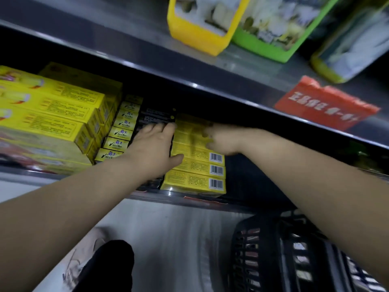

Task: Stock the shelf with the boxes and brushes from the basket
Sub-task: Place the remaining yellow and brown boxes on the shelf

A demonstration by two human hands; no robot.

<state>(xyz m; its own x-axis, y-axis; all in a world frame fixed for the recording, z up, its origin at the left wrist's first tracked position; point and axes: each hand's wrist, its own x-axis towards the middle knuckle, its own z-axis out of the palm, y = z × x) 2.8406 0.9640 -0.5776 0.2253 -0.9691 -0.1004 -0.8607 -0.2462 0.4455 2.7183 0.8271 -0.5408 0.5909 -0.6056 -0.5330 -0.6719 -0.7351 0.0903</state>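
Two hands reach into the shelf [168, 194]. The left hand [152, 145] lies flat on a row of black boxes [156, 116], its grip spread, fingers straight and thumb tip touching the neighbouring yellow box. The right hand [221, 140] rests on the row of yellow boxes [194, 168]. Its fingers are bent down onto their tops, but motion blur hides whether the grip pinches one.

That yellow row runs from the shelf's front lip towards the back. Three boxes at the front show white barcode panels and fine dark print, and those further back blur together beyond counting. Left of the black boxes stands a row of about seven small yellow box ends [122, 132], each printed with a dark logo. Further left, at least four long yellow cartons [52, 121] are stacked in steps.

The black basket [273, 249] sits on the floor [168, 232] at lower right, beneath the right forearm. Pale packs show through its slots, too blurred to name.

The upper shelf [126, 45] overhangs both hands. It carries three tubs: one yellow [200, 36], one green [271, 49] and one olive [328, 68]. One red tag [326, 104] hangs on its edge.
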